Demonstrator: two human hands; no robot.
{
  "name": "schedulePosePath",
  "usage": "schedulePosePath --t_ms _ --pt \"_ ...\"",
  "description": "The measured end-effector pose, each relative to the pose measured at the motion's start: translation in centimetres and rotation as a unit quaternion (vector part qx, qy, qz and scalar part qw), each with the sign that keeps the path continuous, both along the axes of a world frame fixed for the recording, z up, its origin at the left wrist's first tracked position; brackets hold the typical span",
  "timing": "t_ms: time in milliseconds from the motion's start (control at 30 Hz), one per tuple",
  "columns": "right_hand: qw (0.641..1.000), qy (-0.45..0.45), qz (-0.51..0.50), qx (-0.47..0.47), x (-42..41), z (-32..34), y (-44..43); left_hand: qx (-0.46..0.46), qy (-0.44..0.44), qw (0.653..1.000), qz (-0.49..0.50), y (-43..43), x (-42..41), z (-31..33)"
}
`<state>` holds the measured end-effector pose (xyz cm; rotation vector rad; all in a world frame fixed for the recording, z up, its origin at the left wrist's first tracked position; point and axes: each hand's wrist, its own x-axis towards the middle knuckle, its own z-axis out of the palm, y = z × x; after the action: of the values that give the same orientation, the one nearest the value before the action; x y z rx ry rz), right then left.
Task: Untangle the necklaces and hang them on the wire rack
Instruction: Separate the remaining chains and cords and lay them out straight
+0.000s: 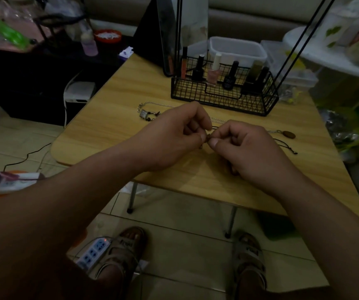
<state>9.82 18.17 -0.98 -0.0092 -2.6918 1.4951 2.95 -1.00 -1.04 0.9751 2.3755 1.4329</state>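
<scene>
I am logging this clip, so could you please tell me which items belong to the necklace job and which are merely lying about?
Job: silver chain, oval pendant, black cord, wire rack, left hand, right hand.

Lying about: nail polish bottles, plastic tub, pink bottle, power strip.

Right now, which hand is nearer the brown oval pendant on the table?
Right. The right hand sits just left of the pendant, not touching it; the left hand is farther away, beyond the right hand.

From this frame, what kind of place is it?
Probably a home living room: a low folding wooden table over tiled floor, a sofa behind, and nail polish bottles in a wire basket.
</scene>
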Motion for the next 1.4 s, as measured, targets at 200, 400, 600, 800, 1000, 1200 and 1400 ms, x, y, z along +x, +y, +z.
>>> schedulePosePath --t_ms 200,400,600,800,1000,1200,1400 --pt "0.999 -0.001 -0.009 -0.031 -0.1 0.1 0.2 -0.015 0.050 0.999 0.015 -0.2 -0.1 0.1" --pt "1.000 0.014 -0.003 -0.019 -0.1 -0.1 0.2 -0.039 0.060 0.997 0.021 0.1 0.1 -0.5" --pt "1.000 0.026 -0.004 -0.004 -0.1 -0.2 0.0 -0.043 0.053 0.997 0.038 0.0 -0.1 -0.6" --pt "0.996 0.058 -0.010 0.068 -0.1 -0.4 -0.4 -0.033 0.028 0.998 0.045 -0.1 -0.1 -0.1" --pt "0.993 0.064 -0.013 0.102 0.0 -0.6 -0.6 -0.043 0.043 0.997 0.048 -0.1 -0.1 -0.4" --pt "0.990 0.082 -0.022 0.110 0.3 -0.7 -1.0 -0.036 0.047 0.997 0.053 -0.3 -0.2 -0.3" --pt "0.983 0.107 -0.029 0.145 0.3 -0.7 -1.4 -0.042 0.058 0.995 0.063 -0.1 0.0 -0.5"
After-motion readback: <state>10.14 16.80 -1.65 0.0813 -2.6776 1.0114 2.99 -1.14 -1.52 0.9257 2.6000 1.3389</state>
